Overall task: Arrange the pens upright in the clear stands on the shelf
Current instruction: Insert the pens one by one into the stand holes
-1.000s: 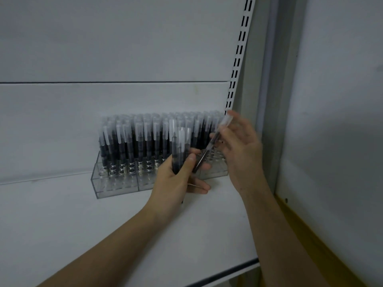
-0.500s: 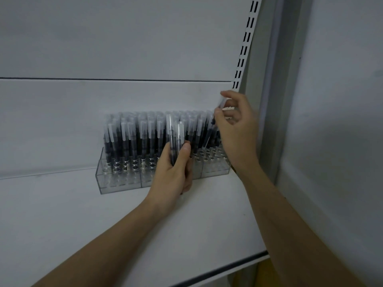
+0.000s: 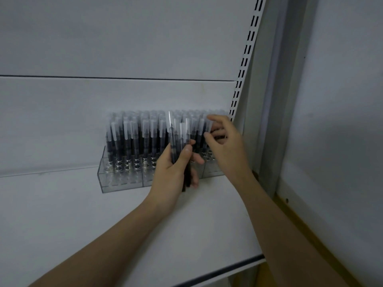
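Observation:
Clear stands (image 3: 103, 180) sit in a row at the back of the white shelf (image 3: 83, 224), with several dark pens with frosted caps (image 3: 134, 133) upright in them. My left hand (image 3: 172, 172) grips a bundle of pens (image 3: 179, 139) upright in front of the stands' middle. My right hand (image 3: 226, 148) is over the right-hand stand (image 3: 214, 172). Its thumb and fingers pinch the cap end of one pen (image 3: 210, 125), which stands among the rightmost pens. That pen's lower end is hidden.
A slotted metal upright (image 3: 246, 59) runs up just right of the stands, next to a grey post (image 3: 275, 100) and a side wall (image 3: 342, 121). The stands' front rows show open holes (image 3: 119, 162). The shelf's dark front edge (image 3: 228, 268) lies near me.
My right hand has carried its pen up from the bundle, then down into the right end of the standing pens. My left hand has stayed in front of the stands with the bundle.

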`<state>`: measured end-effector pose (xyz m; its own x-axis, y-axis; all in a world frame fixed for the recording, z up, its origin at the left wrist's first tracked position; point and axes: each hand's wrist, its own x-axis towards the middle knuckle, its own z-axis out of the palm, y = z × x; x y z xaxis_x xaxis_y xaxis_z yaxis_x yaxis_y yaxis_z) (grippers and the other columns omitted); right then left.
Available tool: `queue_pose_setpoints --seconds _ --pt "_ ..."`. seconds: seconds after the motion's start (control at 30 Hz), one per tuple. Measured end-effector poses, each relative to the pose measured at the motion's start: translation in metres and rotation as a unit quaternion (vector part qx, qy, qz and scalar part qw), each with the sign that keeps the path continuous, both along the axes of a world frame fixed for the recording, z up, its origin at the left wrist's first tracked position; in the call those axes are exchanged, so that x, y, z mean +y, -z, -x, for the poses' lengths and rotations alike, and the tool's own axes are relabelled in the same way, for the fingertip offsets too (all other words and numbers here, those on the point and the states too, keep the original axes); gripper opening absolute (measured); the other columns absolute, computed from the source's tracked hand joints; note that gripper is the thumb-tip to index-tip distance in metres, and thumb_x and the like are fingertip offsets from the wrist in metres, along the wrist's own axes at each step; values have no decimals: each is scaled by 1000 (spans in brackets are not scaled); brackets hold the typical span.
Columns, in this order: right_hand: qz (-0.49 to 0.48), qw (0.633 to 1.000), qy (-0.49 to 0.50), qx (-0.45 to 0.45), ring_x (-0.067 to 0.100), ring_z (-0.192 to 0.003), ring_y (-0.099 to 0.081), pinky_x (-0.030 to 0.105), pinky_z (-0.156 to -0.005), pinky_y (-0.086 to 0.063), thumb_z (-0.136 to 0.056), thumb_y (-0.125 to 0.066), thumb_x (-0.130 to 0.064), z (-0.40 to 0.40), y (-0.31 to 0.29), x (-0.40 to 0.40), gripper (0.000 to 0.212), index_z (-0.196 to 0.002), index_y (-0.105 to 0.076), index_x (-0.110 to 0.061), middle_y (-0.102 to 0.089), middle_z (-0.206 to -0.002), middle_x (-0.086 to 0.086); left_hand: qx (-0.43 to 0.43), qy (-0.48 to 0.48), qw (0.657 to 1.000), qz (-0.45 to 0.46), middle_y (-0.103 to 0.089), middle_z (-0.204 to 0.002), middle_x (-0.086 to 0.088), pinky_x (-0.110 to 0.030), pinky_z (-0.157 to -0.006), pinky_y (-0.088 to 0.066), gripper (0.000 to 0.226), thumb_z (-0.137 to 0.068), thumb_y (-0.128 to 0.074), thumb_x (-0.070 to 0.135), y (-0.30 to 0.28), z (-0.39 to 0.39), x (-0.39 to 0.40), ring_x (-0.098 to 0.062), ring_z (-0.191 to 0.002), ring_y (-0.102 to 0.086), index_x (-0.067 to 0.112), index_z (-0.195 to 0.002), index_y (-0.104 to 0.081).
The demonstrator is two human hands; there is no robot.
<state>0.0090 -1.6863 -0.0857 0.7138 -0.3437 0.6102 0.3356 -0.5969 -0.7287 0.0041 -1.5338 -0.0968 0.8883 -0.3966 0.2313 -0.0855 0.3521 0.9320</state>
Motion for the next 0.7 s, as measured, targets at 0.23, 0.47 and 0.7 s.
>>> queue_pose_setpoints --seconds 0.23,0.47,0.7 --pt "-115 989 48 -82 6 -80 -61 23 -73 -53 -99 -56 -11 35 0 13 22 -116 -60 -25 -62 -92 -10 41 82 996 -8 -73 -82 -8 -30 -46 -52 21 -104 -43 21 0 4 -4 -24 -47 -61 8 -117 -53" --pt "-214 976 -36 -3 13 -65 -60 23 -57 -50 -102 -51 -12 54 23 8 16 -107 -66 -10 -65 -79 0 44 149 986 -66 -74 -88 -14 -35 -50 -57 24 -104 -40 23 6 9 -8 -28 -52 -63 9 -117 -54" --pt "-224 967 -107 65 8 -77 -65 19 -68 -50 -96 -62 -13 59 23 6 11 -103 -71 -12 -71 -85 -2 37 154 983 -95 -73 -90 -16 -34 -48 -55 21 -105 -39 22 10 12 -10 -30 -52 -63 9 -110 -56"
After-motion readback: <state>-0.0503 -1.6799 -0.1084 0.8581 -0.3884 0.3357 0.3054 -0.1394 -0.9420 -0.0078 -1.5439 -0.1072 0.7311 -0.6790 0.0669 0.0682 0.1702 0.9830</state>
